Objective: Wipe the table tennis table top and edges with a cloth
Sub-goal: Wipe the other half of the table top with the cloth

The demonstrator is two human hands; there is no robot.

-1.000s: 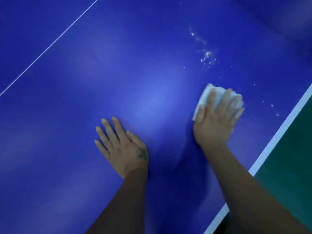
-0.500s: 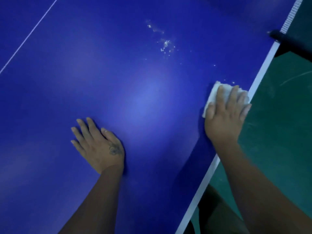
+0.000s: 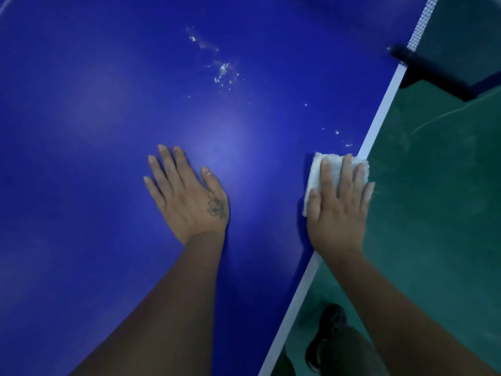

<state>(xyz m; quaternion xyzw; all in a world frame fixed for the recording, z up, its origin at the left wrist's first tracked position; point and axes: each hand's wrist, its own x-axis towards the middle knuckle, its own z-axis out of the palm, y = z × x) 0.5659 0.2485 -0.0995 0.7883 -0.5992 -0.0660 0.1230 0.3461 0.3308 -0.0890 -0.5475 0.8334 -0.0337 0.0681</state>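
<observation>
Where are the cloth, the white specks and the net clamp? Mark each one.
cloth (image 3: pixel 316 166): head view, bare upper-left corner.
white specks (image 3: pixel 224 69): head view, middle of the densest cluster.
net clamp (image 3: pixel 433 74): head view, middle of the dark bar.

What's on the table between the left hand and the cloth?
Nothing: the head view shows only bare blue table top between the left hand and the cloth.

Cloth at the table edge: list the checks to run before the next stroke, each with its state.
1. The cloth lies flat under the right hand: ok.
2. The cloth reaches the white edge line: ok.
3. The left hand is flat on the table, apart from the cloth: ok.
4. The edge specks beyond the cloth are wiped: not ok.
5. The speck patch farther in is wiped: not ok.
6. The cloth's underside is clean: cannot tell.
</observation>
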